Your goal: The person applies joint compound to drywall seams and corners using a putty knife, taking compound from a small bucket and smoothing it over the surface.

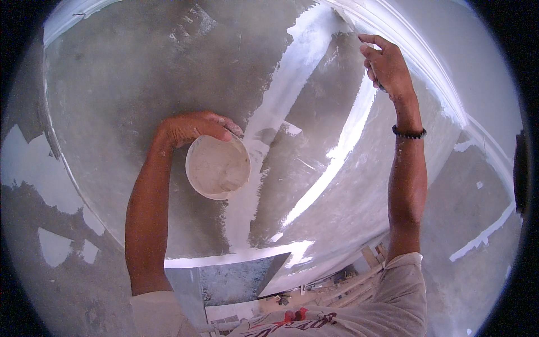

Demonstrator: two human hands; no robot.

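His shirt (337,320) fills the bottom edge. Up by the ceiling (140,84), the left hand (193,128) grips a round bowl (218,167) by its rim; it looks light but smeared, likely slippery. The right hand (387,64) is closed around a tool I can't make out.

Rough matt grey plaster wall (140,73), glossy white putty strips (348,135)

grey plastered wall (140,84), white putty strips (292,84)
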